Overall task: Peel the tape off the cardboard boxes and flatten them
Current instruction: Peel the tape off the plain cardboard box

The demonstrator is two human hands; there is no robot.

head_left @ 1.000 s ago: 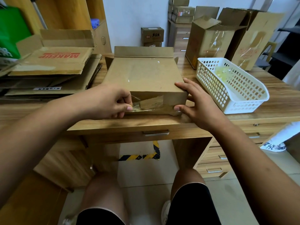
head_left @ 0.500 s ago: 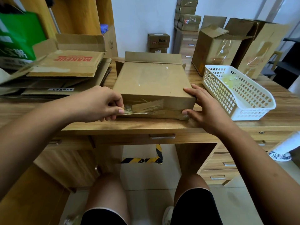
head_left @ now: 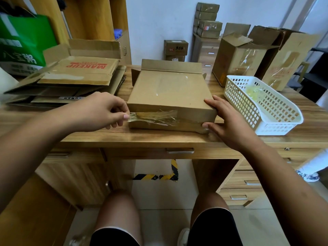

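On the bench [head_left: 159,137], flattened cartons [head_left: 71,80] lie stacked left, upright boxes [head_left: 237,57] wait behind. The centre cardboard box [head_left: 170,93] is unflattened; right hand [head_left: 229,121] spread, bracing it, left hand [head_left: 99,110] pinching half-peeled tape [head_left: 152,118]. Most work seemingly remains.

A white perforated basket [head_left: 276,110] sits on the wooden worktop [head_left: 159,137], holding a wad of clear yellowish film. Left of the basket, beyond the worktop's far end, a green bag [head_left: 23,38] stands. Below the worktop, black-and-yellow striped tape [head_left: 159,175] marks the floor.
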